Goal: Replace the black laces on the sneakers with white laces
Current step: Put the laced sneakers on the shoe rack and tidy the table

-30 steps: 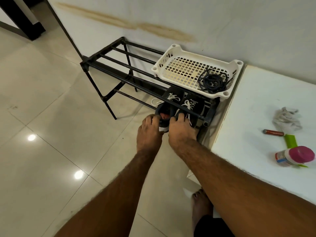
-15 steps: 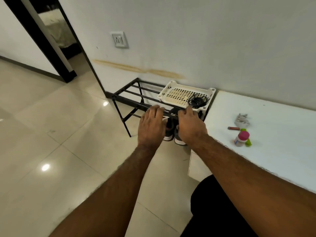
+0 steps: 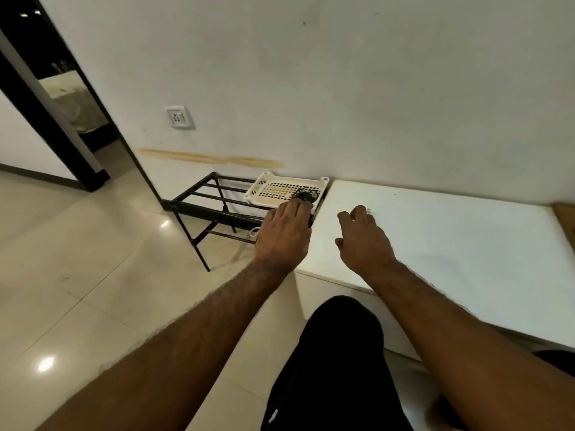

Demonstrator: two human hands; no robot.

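Head view, frame centre: black laces (image 3: 304, 196), a dark tangled coil in the white basket (image 3: 273, 191) on the black rack (image 3: 214, 213). My left hand (image 3: 284, 233) hides the coil's near edge, fingers relaxed, holding nothing. My right hand (image 3: 364, 241), loosely curled, empty, hangs over the white surface (image 3: 451, 244). Sneakers hidden; one white lace loop (image 3: 254, 232) shows.

Both hands off sneakers: left hand (image 3: 284, 231) raised before rack, right hand (image 3: 364, 241) over white bench.

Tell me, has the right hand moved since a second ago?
Yes. The right hand has left the shoe rack and now hangs over the white table.
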